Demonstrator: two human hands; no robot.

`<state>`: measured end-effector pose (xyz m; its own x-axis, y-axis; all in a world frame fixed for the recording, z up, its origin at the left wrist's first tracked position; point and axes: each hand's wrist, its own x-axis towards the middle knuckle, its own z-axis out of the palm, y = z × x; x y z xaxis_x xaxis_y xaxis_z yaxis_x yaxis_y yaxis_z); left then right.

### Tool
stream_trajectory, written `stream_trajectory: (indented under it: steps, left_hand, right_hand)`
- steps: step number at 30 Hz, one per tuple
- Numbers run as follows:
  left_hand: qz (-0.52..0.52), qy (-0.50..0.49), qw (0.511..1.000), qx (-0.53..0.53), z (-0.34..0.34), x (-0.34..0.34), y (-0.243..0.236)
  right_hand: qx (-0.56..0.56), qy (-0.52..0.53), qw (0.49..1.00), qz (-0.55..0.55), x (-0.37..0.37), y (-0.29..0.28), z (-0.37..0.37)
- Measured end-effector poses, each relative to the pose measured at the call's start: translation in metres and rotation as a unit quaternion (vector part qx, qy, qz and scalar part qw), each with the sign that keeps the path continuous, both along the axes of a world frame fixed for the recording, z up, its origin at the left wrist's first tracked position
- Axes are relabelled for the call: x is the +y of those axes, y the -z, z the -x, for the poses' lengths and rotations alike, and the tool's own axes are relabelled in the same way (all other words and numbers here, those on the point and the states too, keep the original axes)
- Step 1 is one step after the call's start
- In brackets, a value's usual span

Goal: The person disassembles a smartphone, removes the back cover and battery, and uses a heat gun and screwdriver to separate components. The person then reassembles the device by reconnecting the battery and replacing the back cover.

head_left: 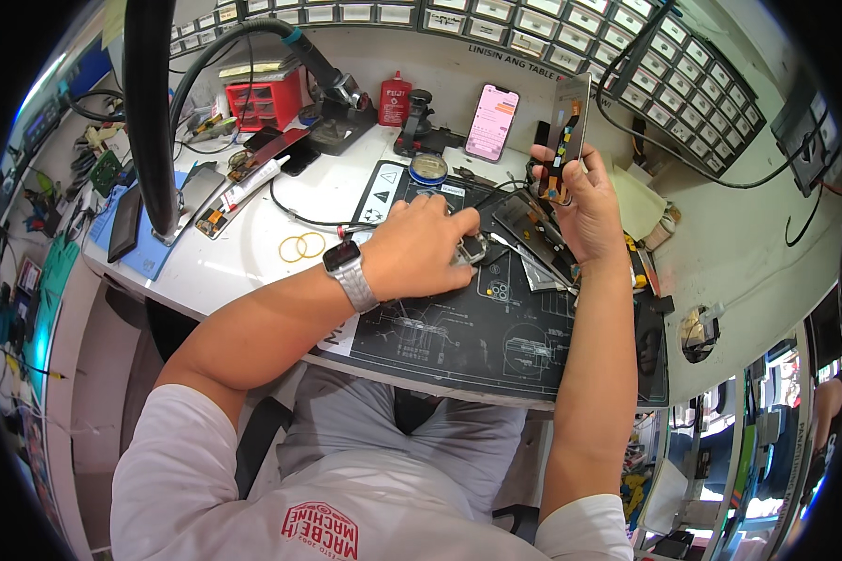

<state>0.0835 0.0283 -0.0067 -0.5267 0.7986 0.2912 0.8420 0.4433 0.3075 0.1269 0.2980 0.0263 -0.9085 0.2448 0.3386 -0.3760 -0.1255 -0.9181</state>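
My right hand (585, 196) is raised over the right side of the desk. Its thumb and fingers pinch the lower end of an upright phone screen (571, 107), whose back with flex cables and yellow bits faces me. My left hand (421, 245) is low over the black work mat (412, 341), palm down with bent fingers. Between its thumb and forefinger shows a small silvery part (473, 249), mostly hidden by the hand. Just right of it lie an opened phone (536, 234) and a pale slim tool (510, 246).
A lit phone (491, 122) leans upright at the back, beside a black holder (419, 126) and a red bottle (395, 101). A round tin (428, 168) sits beyond my left hand. Two yellow rubber bands (301, 247), a white tube (253, 184) and a blue mat (140, 234) lie leftward.
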Motion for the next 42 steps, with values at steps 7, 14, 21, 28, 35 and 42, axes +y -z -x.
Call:
stream_trajectory:
  steps: [7, 14, 21, 28, 35, 42]
  left_hand:
    - [-0.370, 0.019, 0.842, -0.392, 0.081, -0.025, -0.020]
    - [-0.561, 0.123, 0.633, -0.519, 0.091, -0.033, -0.023]
    - [-0.493, 0.225, 0.640, -0.544, 0.084, -0.043, -0.029]
    - [-0.438, 0.329, 0.624, -0.557, 0.055, -0.025, -0.029]
    - [-0.449, 0.281, 0.641, -0.556, 0.059, -0.033, -0.032]
    - [-0.406, 0.332, 0.590, -0.613, 0.063, -0.038, -0.029]
  right_hand:
    - [-0.014, 0.129, 0.930, -0.343, -0.039, -0.010, -0.008]
    - [0.003, -0.015, 0.987, -0.161, -0.060, 0.001, -0.001]
    - [-0.004, -0.048, 0.996, -0.079, -0.080, 0.006, -0.001]
    - [0.052, -0.169, 0.984, 0.012, -0.063, 0.024, 0.007]
    - [0.009, -0.159, 0.986, 0.052, -0.067, 0.019, 0.000]
    - [-0.039, -0.168, 0.982, 0.080, -0.070, 0.014, 0.004]
